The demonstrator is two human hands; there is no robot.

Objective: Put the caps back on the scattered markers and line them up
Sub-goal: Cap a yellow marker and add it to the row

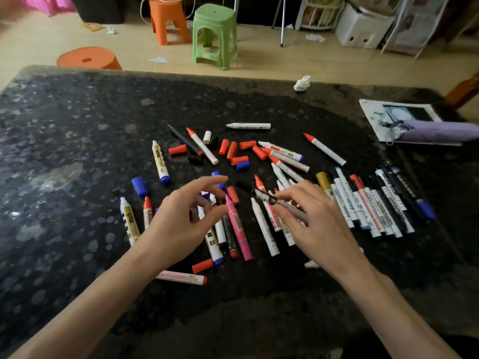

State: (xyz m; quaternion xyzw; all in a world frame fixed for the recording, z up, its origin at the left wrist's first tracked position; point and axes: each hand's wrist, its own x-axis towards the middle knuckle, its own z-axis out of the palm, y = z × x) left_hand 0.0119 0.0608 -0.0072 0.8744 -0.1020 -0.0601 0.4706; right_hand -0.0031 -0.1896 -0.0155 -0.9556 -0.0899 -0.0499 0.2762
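Note:
Several uncapped markers and loose caps lie scattered on the dark stone table [77, 130]. Red caps [232, 150] and a blue cap [140, 187] sit among them. A pink marker [238, 229] lies between my hands. At the right, several capped markers [375, 203] lie side by side in a row. My right hand [308, 216] grips a thin dark marker [269, 196] by its shaft, tip pointing left. My left hand [189, 216] hovers over the pile with thumb and fingers apart, nothing in it.
A crumpled tissue [302, 83] lies at the table's far edge. A paper sheet [373, 112] with a purple pouch [435, 132] on it sits at the far right. Orange stools [168, 19] and a green stool [215, 35] stand on the floor beyond.

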